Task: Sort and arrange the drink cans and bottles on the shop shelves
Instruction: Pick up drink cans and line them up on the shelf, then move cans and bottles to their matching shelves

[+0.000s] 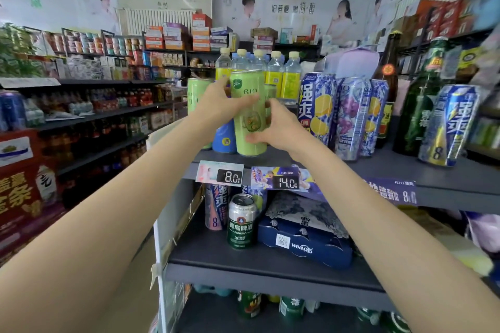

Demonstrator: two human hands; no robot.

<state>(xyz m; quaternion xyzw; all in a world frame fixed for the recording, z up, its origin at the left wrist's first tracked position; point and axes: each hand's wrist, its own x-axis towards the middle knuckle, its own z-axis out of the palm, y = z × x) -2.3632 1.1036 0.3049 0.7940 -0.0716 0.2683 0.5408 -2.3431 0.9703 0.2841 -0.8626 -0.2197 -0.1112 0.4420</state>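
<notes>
Both hands are gripping the green RIO can (pixel 250 113) at frame centre: left hand (pixel 216 107) curling round its upper left side, right hand (pixel 276 127) clasping lower right. Can is standing upright on top shelf (pixel 392 170).

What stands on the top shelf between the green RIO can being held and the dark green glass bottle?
In the head view, three blue-and-white tall cans stand between the green RIO can and the green glass bottle.

A pale green can (pixel 250 116) lettered RIO is showing an orange fruit motif. Beside it, tall cans (pixel 316 108) are wearing blue-and-white patterns with yellow lemons, and one (pixel 351 116) purple grapes. A dark green bottle (pixel 418 105) is gleaming. Below, a green-and-silver can (pixel 241 220) is standing on the dark grey shelf (pixel 270 270).
</notes>
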